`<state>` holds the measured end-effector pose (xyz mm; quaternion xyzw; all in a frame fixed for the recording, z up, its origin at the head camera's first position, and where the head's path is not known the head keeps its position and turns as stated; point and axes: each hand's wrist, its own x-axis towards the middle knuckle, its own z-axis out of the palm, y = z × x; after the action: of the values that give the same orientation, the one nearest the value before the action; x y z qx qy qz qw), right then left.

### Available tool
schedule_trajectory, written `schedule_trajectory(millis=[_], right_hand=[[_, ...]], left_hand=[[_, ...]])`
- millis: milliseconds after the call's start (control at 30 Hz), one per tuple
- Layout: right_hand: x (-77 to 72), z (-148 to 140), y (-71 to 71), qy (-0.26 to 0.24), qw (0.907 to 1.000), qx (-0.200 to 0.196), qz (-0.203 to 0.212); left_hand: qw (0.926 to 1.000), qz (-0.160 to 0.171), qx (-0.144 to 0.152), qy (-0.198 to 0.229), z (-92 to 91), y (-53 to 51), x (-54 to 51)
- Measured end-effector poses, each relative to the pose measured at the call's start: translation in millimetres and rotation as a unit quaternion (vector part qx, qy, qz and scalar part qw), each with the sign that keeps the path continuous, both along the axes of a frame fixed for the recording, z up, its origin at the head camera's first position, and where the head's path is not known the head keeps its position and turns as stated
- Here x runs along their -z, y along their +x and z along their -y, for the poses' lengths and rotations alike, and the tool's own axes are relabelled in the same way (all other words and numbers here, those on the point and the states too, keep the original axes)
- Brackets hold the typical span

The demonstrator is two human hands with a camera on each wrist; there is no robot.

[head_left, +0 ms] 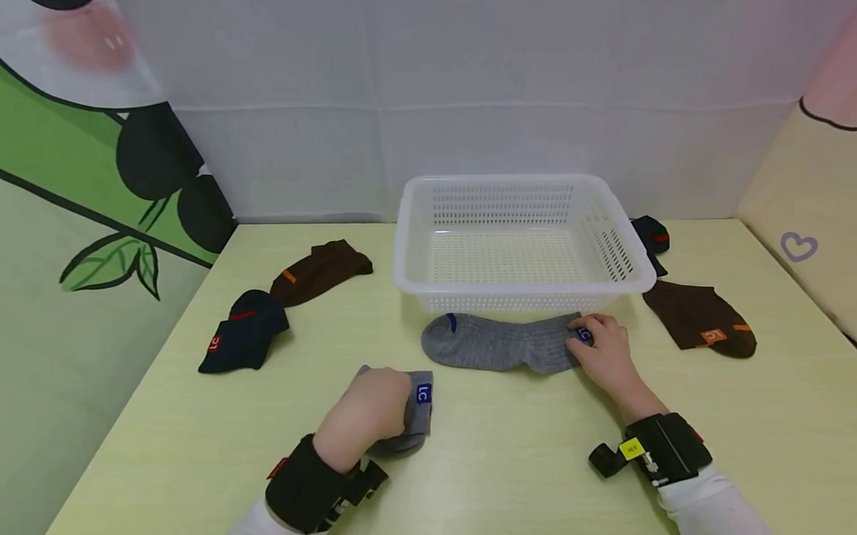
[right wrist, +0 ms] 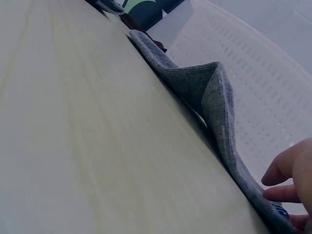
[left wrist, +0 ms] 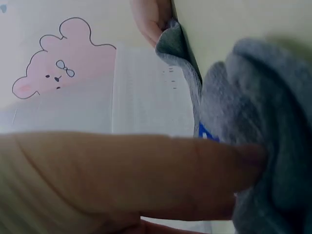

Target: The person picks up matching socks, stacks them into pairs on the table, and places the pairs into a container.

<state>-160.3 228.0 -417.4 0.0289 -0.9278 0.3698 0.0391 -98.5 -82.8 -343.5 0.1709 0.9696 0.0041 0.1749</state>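
My left hand (head_left: 370,403) grips a folded grey sock (head_left: 422,417) near the front of the table. Its blue label faces up beside the knuckles, and the fingertips are hidden from above. A finger presses into the bunched grey cloth in the left wrist view. Farther right, my right hand (head_left: 603,352) pinches the labelled cuff of another grey sock (head_left: 497,342). That sock lies lengthwise in front of the white basket (head_left: 523,290), its toe pointing left. In the right wrist view, its middle rises in a fold off the table.
On the left lie a brown sock (head_left: 325,272) and a dark navy sock (head_left: 245,336). To the basket's right are another brown sock (head_left: 703,316) and a dark sock (head_left: 652,236), partly hidden behind the basket. A white cloth wall (head_left: 298,153) borders the table's back.
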Motion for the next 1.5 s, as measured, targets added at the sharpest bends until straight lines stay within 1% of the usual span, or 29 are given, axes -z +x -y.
schedule_trajectory(millis=[133, 267, 367, 433, 533, 600, 633, 700, 767, 833, 900, 967, 1000, 1067, 1100, 1167, 1233, 1400, 1500], right_hand=[[0.5, 0, 0.5, -0.019, 0.9996, 0.021, -0.003], [1.2, -1, 1.3, -0.041, 0.9981, 0.040, -0.022], [1.0, 0, 1.6, -0.059, 0.9953, 0.057, -0.051], [0.3, 1, 2.4, -0.063, 0.9927, 0.074, -0.073], [-2.6, 4, 4.2, -0.053, 0.9893, 0.090, -0.102], [-6.7, 8, 6.6, -0.043, 0.9893, 0.084, -0.111], [-9.4, 11, 8.0, -0.043, 0.9902, 0.073, -0.111], [-15.3, 18, 11.9, -0.046, 0.9935, 0.035, -0.098], [-22.6, 27, 17.1, -0.050, 0.9954, -0.017, -0.080], [-28.2, 37, 23.3, -0.052, 0.9944, -0.078, -0.050], [-32.5, 47, 30.6, -0.048, 0.9890, -0.139, -0.015], [-33.7, 57, 37.6, -0.045, 0.9799, -0.193, 0.021], [-33.8, 61, 41.0, -0.045, 0.9743, -0.217, 0.039], [-32.7, 68, 46.8, -0.051, 0.9638, -0.252, 0.071], [-31.7, 70, 49.1, -0.058, 0.9592, -0.264, 0.084], [-29.5, 75, 52.3, -0.069, 0.9531, -0.279, 0.096], [-27.4, 77, 54.4, -0.077, 0.9512, -0.281, 0.100], [-21.0, 80, 55.5, -0.071, 0.9551, -0.273, 0.091], [-16.7, 81, 55.2, -0.060, 0.9581, -0.269, 0.080]], left_hand=[[0.9991, -0.036, 0.009, -0.020, -5.2, 4.2, 2.3], [0.9977, -0.055, 0.023, -0.032, -10.3, 8.7, 3.2], [0.9974, -0.051, 0.045, -0.024, -13.5, 10.4, 4.5], [0.9967, -0.046, 0.067, -0.004, -15.4, 10.6, 7.1], [0.9938, -0.031, 0.102, 0.034, -18.9, 11.2, 11.5], [0.9918, -0.016, 0.115, 0.051, -21.6, 12.2, 14.3], [0.9912, -0.010, 0.119, 0.057, -22.9, 12.7, 15.3], [0.9905, -0.002, 0.123, 0.062, -24.9, 13.4, 16.8], [0.9901, 0.003, 0.124, 0.066, -26.0, 13.3, 17.7], [0.9897, 0.006, 0.124, 0.072, -26.4, 12.4, 18.4], [0.9889, 0.011, 0.124, 0.081, -26.5, 11.2, 19.5], [0.9878, 0.017, 0.124, 0.093, -27.1, 9.5, 21.7], [0.9874, 0.018, 0.124, 0.097, -27.5, 8.6, 23.1], [0.9866, 0.022, 0.122, 0.105, -28.5, 6.7, 25.8], [0.9863, 0.023, 0.122, 0.108, -29.0, 5.6, 26.9], [0.9856, 0.022, 0.123, 0.114, -29.6, 3.7, 29.3], [0.9847, 0.017, 0.126, 0.120, -29.7, 2.3, 31.2], [0.9809, -0.001, 0.139, 0.136, -29.2, 2.2, 33.0], [0.9800, -0.004, 0.139, 0.142, -29.1, 2.9, 32.5]])
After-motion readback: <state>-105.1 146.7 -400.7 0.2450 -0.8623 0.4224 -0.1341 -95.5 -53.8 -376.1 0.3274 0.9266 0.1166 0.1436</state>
